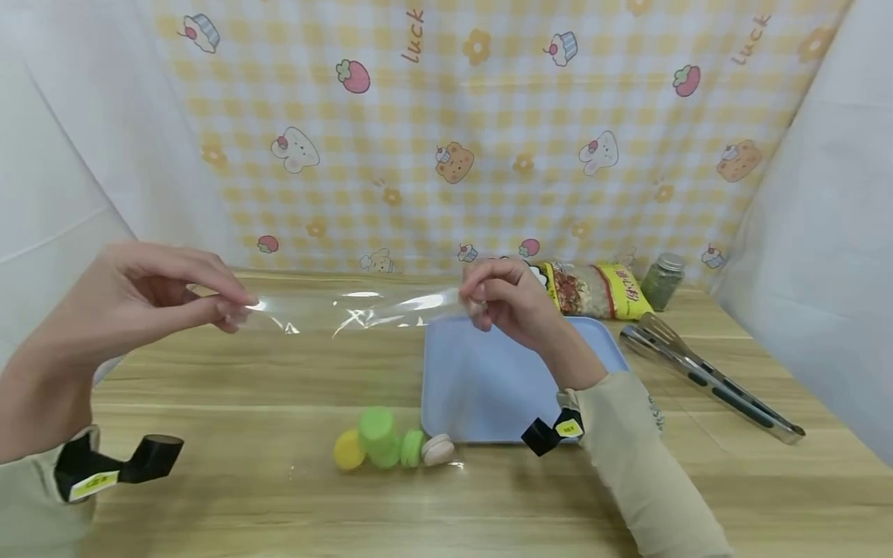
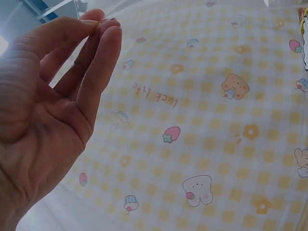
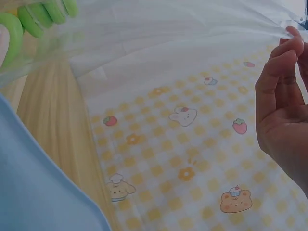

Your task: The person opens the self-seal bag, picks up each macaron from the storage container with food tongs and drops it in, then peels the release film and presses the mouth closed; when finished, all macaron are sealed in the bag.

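A sheet of clear plastic film (image 1: 370, 306) stretches between the two hands above the table, its upper part creased and shiny. My left hand (image 1: 167, 291) pinches one end between thumb and fingers; in the left wrist view, the fingertips (image 2: 108, 29) meet on its edge. At the other end my right hand (image 1: 509, 298) pinches a gathered part, also visible in the right wrist view. Below the film lie several macarons (image 1: 377, 434), yellow, green and pale pink. Through the transparent film, I cannot tell whether they lie inside or behind it, or whether it is a bag.
A blue tray (image 1: 481, 380) lies under the right forearm. Behind it are a yellow food packet (image 1: 593, 291) and a glass jar (image 1: 663, 280) of green flakes. Metal tongs (image 1: 711, 380) lie to the right. A checked cloth (image 1: 446, 155) hangs at the back.
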Demonstrator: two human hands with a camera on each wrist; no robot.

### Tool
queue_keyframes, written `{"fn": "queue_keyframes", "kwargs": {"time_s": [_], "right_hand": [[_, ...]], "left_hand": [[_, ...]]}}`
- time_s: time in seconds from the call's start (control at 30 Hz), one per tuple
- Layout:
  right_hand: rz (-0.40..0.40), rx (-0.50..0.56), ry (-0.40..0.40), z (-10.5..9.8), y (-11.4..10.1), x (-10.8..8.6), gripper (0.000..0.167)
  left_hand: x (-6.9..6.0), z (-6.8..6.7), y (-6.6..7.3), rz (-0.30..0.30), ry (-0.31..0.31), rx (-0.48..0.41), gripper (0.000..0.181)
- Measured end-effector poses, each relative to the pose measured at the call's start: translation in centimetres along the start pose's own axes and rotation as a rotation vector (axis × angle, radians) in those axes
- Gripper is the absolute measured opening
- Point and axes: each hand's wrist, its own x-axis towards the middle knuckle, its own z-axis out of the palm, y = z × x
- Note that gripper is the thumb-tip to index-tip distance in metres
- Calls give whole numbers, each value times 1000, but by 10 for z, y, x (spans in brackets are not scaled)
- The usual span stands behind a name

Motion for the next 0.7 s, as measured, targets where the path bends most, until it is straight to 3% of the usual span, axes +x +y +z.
{"fn": "queue_keyframes", "kwargs": {"time_s": [0.1,0.2,0.33,0.47,0.7], "right_hand": [[-32,-23,-84,2,-2,2,46],[-29,-35,-120,0,-4,1,43],[-32,-13,-137,-1,-7,-1,31],[-60,37,-175,-1,-9,0,29],[-32,54,-165,-2,-4,0,35]], "left_hand": [[-1,-1,5,-1,-7,39,22],[-1,-1,8,6,-18,133,19],[-1,-1,11,112,-50,234,14],[0,1,14,206,-50,271,11],[-1,5,20,183,-25,296,12]]}}
